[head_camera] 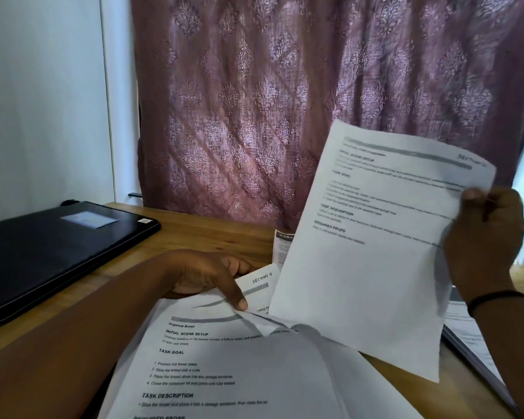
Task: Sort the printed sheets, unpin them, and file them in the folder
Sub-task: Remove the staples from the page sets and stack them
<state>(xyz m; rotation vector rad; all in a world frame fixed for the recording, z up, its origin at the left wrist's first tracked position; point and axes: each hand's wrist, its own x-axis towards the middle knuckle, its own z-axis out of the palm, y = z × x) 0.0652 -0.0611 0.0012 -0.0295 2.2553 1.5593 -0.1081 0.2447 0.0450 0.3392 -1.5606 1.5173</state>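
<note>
At your far left a closed black laptop [58, 252] lies on the wooden table [212, 228], a pale sticker on its lid whose print is too small to read. Your left hand [212, 276] rests on the stack of printed sheets [218, 367] in front of you, thumb pressing down on the top corner where the pages meet and curl; whether the other fingers curl round the edge I cannot tell. The top sheet reads "Organize Bread", "INITIAL SCENE SETUP", "TASK GOAL", "TASK DESCRIPTION", with its long axis running away from you, slightly tilted right. A sheet beneath it shows handwritten "SECTION 4". Your right hand [484, 237] pinches the right edge of a lifted sheet [366, 267], held upright and leaning left, its top toward the patterned mauve curtain [285, 101]; its headings "TASK GOAL", "TASK DESCRIPTION" and "REQUIRED PROPS" are legible, the rest blurred. Behind it a small printed slip [282, 246] shows "238". At your right edge lies a folder [478, 361] holding a printed page.
</note>
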